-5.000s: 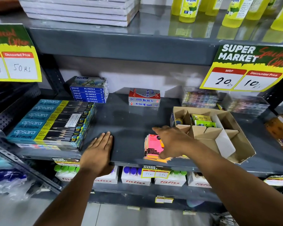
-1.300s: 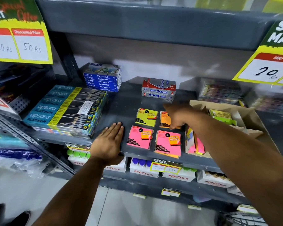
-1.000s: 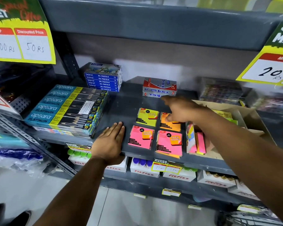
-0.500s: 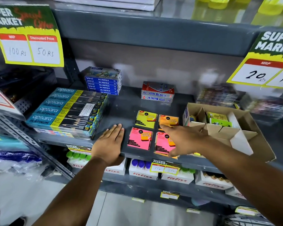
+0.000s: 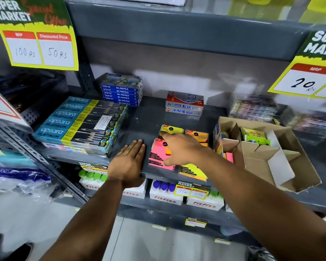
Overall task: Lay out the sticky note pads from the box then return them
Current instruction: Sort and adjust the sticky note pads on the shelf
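Observation:
Several sticky note pads lie on the grey shelf [image 5: 149, 117]: a yellow pad [image 5: 172, 129] and an orange pad [image 5: 199, 136] at the back, a pink pad [image 5: 155, 157] at the front left, and a yellow-orange pad [image 5: 192, 171] at the front right. My right hand [image 5: 179, 149] is spread over the pink pad, index tip at the yellow pad, thumb at the pink pad's front edge; the pad lies flat. My left hand [image 5: 129, 161] rests flat on the shelf edge just left of the pads. The cardboard box [image 5: 282, 166] stands to the right with green pads [image 5: 256, 137] inside.
Apsara pencil boxes [image 5: 83, 125] are stacked to the left, oil pastel boxes [image 5: 121, 90] and a Siftek box [image 5: 183, 103] at the back. More pads [image 5: 219, 146] stand against the box's left wall. Price signs hang from the shelf above. Bottles fill the shelf below.
My right hand has slid left, from the front right pad onto the front left pink pad. The front right pad now shows yellow-orange. My left hand has stayed put.

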The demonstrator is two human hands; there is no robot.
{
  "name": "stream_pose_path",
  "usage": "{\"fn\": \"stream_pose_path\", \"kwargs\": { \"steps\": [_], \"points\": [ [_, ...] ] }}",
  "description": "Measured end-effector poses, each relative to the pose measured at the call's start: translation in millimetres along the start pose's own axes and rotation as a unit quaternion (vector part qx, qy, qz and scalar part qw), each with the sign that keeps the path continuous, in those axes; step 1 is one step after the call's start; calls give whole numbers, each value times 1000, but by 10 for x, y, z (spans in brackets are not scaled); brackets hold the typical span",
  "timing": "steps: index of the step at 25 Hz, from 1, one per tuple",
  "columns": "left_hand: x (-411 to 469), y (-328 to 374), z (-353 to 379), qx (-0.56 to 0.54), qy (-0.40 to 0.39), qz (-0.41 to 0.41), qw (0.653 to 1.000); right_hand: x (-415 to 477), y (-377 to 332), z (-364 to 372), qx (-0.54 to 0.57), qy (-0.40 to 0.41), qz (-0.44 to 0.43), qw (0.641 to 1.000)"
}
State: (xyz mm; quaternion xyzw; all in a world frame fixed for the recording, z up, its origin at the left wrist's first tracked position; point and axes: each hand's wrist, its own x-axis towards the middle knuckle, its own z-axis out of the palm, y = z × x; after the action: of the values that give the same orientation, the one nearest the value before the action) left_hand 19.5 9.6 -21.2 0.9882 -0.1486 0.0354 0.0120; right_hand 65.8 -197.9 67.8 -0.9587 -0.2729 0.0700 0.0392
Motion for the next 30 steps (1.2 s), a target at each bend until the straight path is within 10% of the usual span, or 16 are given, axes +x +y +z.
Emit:
{"fn": "stream_pose_path", "kwargs": {
  "steps": [30],
  "points": [
    [16, -2, 20, 2, 2, -2, 1000, 36, -100, 144, -28, 12, -14, 999]
  ]
}}
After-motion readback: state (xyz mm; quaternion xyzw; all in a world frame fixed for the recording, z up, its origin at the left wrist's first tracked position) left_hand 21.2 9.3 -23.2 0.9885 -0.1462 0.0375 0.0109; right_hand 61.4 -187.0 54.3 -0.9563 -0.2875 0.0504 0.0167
